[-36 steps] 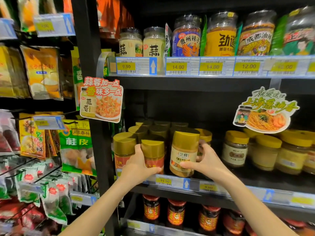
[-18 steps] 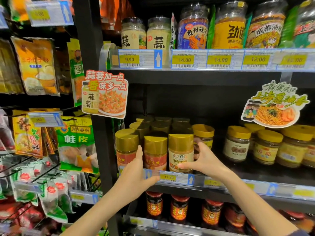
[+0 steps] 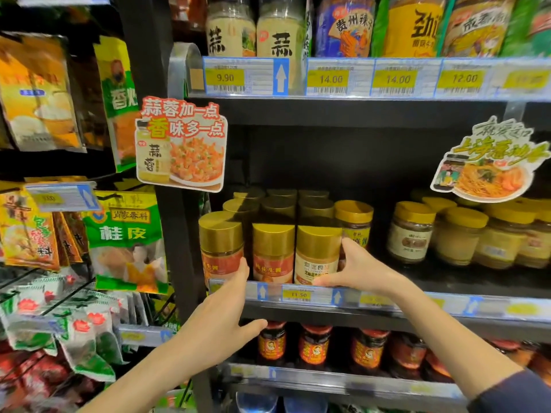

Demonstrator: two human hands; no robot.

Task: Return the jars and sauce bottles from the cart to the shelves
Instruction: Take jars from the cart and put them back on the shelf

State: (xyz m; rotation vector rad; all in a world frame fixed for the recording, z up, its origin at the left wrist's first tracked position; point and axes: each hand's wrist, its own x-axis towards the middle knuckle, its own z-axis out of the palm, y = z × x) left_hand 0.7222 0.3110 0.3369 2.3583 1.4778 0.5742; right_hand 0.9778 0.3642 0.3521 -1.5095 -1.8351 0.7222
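Note:
Gold-lidded jars stand in rows at the left end of the middle shelf (image 3: 387, 302). In the front row are two red-labelled jars (image 3: 221, 248) (image 3: 273, 254) and a cream-labelled jar (image 3: 317, 253), all upright. My right hand (image 3: 362, 271) wraps the cream-labelled jar from its right side, thumb along the base and fingers behind it. My left hand (image 3: 226, 311) is open with fingers apart, in front of the shelf's price strip below the red-labelled jars. Its fingertips are close to the leftmost jar; I cannot tell whether they touch it.
Yellow-lidded jars (image 3: 411, 234) fill the shelf to the right. Chili sauce jars (image 3: 314, 344) line the shelf below, and tall jars (image 3: 280, 34) the one above. Promo cards (image 3: 180, 144) (image 3: 489, 162) stick out from the shelf edges. Spice packets (image 3: 125, 239) hang left of the black upright (image 3: 176, 248).
The cream-labelled jar went from tilted in my right hand to upright in the front row. My left hand came off the middle red-labelled jar and dropped below the shelf edge.

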